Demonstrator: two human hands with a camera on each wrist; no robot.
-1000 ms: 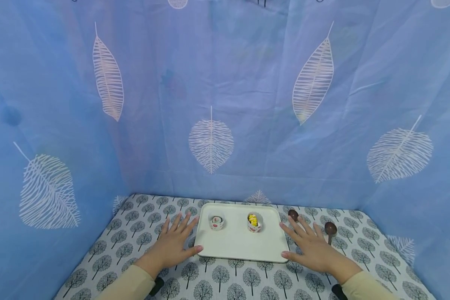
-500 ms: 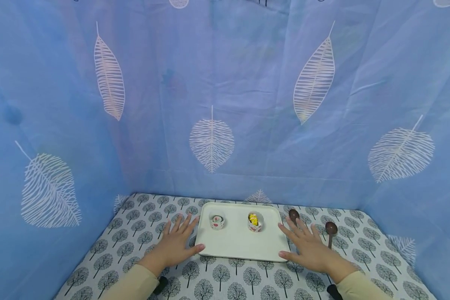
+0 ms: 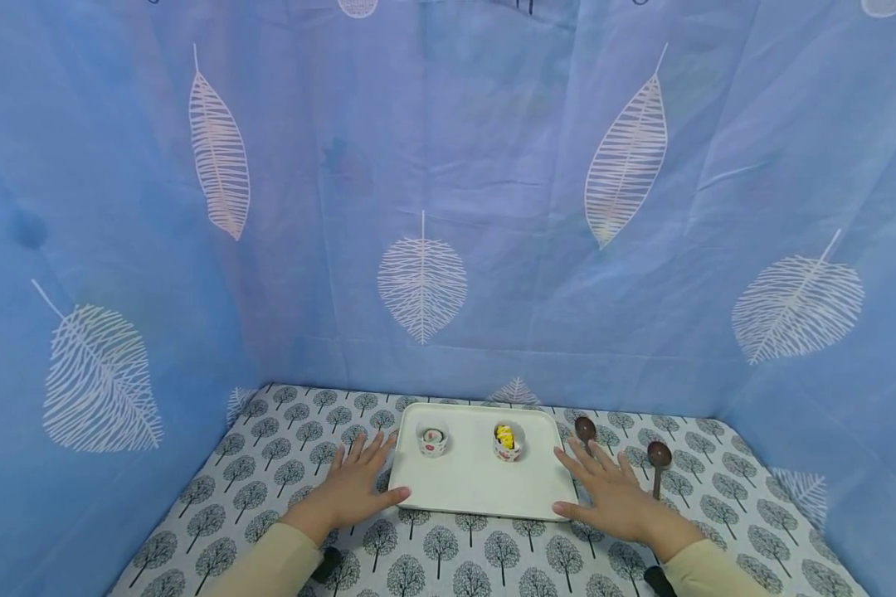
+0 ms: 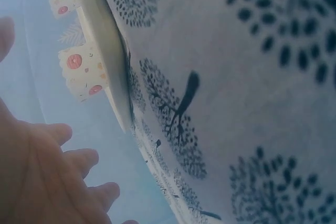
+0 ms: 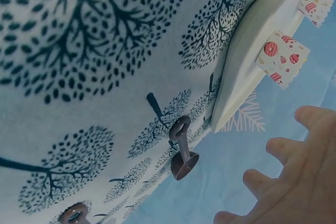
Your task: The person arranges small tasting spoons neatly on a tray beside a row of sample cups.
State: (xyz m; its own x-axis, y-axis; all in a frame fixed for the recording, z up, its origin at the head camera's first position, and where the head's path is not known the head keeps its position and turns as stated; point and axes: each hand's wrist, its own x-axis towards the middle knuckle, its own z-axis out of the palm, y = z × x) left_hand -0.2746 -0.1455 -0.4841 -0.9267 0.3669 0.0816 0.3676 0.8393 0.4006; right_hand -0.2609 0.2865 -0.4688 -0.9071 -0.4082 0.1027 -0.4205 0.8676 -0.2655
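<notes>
A cream tray [image 3: 478,489] lies on the cloth with two small printed paper cups on it. The left cup [image 3: 433,448] holds something pale and round; the right cup [image 3: 508,452] has something yellow and dark inside. My left hand [image 3: 351,491] hovers by the tray's left edge, its fingers spread and straight, holding nothing. Over by the right edge, my right hand [image 3: 616,496] is likewise spread and holds nothing. Two dark brown spoons, a farther spoon [image 3: 586,429] and a nearer spoon [image 3: 659,455], lie right of the tray near that hand. The wrist views show both palms apart from the cups.
A white cloth [image 3: 440,555] printed with dark trees covers the table. Blue curtains [image 3: 493,249] with white leaf prints stand behind it and at both sides. A black wrist strap [image 3: 327,565] shows under the left sleeve.
Both hands have shifted slightly inward and a little nearer to me, fingers still spread. The tray, cups and spoons lie where they were.
</notes>
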